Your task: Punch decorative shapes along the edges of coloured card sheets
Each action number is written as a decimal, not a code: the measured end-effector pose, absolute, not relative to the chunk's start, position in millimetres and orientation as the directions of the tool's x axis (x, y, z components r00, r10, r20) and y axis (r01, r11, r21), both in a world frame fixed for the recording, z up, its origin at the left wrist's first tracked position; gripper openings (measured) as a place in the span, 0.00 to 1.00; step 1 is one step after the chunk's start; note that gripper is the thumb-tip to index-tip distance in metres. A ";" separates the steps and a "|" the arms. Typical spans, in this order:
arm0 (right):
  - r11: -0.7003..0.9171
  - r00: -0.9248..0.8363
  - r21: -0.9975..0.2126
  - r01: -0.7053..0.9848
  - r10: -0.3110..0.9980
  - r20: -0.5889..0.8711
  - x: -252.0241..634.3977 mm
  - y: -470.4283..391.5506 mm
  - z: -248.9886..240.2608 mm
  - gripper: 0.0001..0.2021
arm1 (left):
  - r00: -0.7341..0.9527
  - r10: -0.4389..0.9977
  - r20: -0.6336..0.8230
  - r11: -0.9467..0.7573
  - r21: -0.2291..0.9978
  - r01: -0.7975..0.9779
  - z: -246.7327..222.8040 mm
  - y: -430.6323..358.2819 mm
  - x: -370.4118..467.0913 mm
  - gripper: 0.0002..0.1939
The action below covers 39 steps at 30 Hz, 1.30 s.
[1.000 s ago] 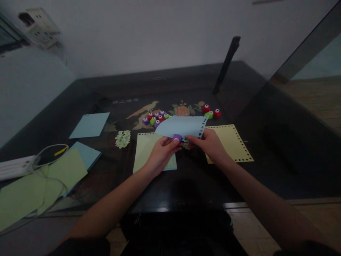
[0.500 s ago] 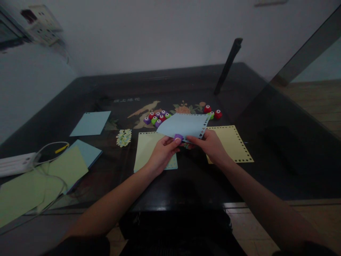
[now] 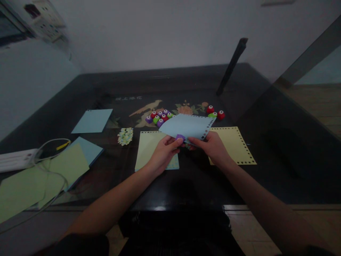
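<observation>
A light blue sheet of paper (image 3: 188, 125) is held up off the table, with small shapes punched along its far and right edges. My left hand (image 3: 166, 151) is closed around a small purple paper punch (image 3: 180, 137) at the sheet's near edge, the thumb on top. My right hand (image 3: 213, 147) pinches the sheet's near right part between thumb and fingers. Below the hands lie a pale green punched sheet (image 3: 147, 149) on the left and a yellow punched sheet (image 3: 231, 144) on the right.
Beyond the paper sit several coloured punches (image 3: 160, 117), with more red and green punches (image 3: 221, 114) to the right. A heap of paper cut-outs (image 3: 125, 136) lies left. Farther left are a blue sheet (image 3: 93, 121), stacked green sheets (image 3: 66, 163), a cable (image 3: 64, 177) and a white power strip (image 3: 17, 160).
The camera view has shifted slightly, moving everything a little in the frame. My left thumb now covers more of the purple punch's top; both hands keep their holds.
</observation>
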State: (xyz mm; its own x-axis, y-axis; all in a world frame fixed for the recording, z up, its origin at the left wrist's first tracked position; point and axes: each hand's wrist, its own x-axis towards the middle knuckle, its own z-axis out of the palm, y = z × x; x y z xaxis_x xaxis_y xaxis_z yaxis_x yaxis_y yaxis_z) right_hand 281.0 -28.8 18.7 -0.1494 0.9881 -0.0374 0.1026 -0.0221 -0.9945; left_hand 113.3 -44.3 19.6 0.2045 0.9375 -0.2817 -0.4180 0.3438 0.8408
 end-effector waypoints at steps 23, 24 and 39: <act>-0.010 -0.145 -0.992 0.123 0.989 -0.028 281.4 -28.7 20.8 0.10 | 0.225 0.936 -0.271 0.345 0.835 -0.429 17.7 -43.5 111.9 0.13; -0.010 -0.144 -0.992 0.123 0.989 -0.027 281.3 -28.8 20.9 0.10 | 0.227 0.936 -0.268 0.343 0.834 -0.433 17.8 -43.6 111.9 0.14; -0.015 -0.151 -0.994 0.110 0.988 -0.031 281.4 -29.4 20.5 0.11 | 0.221 0.944 -0.247 0.323 0.835 -0.446 17.7 -44.0 110.6 0.13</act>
State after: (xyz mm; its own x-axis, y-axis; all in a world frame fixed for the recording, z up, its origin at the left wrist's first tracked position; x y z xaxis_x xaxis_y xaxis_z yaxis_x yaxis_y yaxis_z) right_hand 281.4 -29.4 20.5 -0.1509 0.9881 -0.0312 0.1097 -0.0146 -0.9939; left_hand 110.6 -44.0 17.7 0.2211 0.9435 -0.2468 -0.4456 0.3228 0.8350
